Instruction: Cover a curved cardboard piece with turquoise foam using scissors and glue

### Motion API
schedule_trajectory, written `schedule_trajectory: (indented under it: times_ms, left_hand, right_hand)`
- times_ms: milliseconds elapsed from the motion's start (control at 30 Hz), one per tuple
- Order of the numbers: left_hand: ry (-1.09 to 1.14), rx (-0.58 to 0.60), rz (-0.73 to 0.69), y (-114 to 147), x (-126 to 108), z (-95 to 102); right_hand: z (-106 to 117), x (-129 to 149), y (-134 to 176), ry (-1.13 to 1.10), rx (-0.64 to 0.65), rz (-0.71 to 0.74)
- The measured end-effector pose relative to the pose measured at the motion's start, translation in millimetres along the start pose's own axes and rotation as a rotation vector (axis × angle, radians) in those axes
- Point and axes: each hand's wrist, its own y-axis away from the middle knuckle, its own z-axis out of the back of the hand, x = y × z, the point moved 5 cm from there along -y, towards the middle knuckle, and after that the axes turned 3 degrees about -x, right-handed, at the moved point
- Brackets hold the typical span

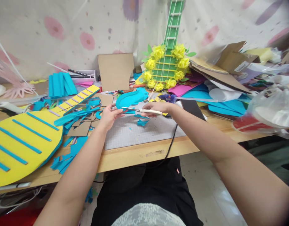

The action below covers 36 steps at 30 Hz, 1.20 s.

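My left hand (110,116) grips the near-left edge of a curved blue paper piece (130,98), held above the grey cutting mat (144,133). In my right hand (158,110) is a pair of scissors (150,111) with white handles. Its blades point left, along the near edge of the blue piece, close to my left fingertips. Small blue scraps (142,122) lie on the mat below the scissors. Whether the blades are cutting into the paper at this instant I cannot tell.
A yellow guitar-shaped craft (24,138) lies left beside blue scraps (76,150) and cardboard pieces (82,128). Behind stands a green guitar craft (166,62) with yellow flowers. A blue glue gun (168,98) sits right of the mat, and a bagged red-and-white bucket (264,116) stands far right.
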Motion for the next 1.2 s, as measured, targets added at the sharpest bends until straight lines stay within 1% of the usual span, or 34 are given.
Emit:
schedule_trajectory:
  times_ms: [267, 400, 667, 833, 1100, 1200]
  left_hand:
    - [0.044, -0.064, 0.034, 2.7, -1.5, -0.7]
    - [0.057, -0.087, 0.062, 4.3, -2.3, -1.3]
    - [0.092, -0.079, 0.094, 8.9, -5.4, -5.2]
    - [0.091, -0.083, 0.128, 7.7, -3.0, -3.6]
    - [0.098, -0.027, 0.112, 2.6, 2.9, 0.4]
    - [0.103, -0.036, 0.119, 3.3, 2.0, -0.4]
  right_hand:
    - [1.9, -5.6, -4.7, 0.028, -0.040, 0.039]
    - [1.6, -9.9, -7.5, 0.027, -0.039, 0.048]
    - [-0.4, -12.3, -8.1, 0.009, -0.054, 0.033]
    - [-2.3, -13.8, -8.0, -0.019, -0.061, 0.032]
    - [-1.9, -17.7, -8.6, -0.024, -0.040, 0.055]
    - [-1.9, -18.0, -8.1, -0.015, -0.041, 0.050]
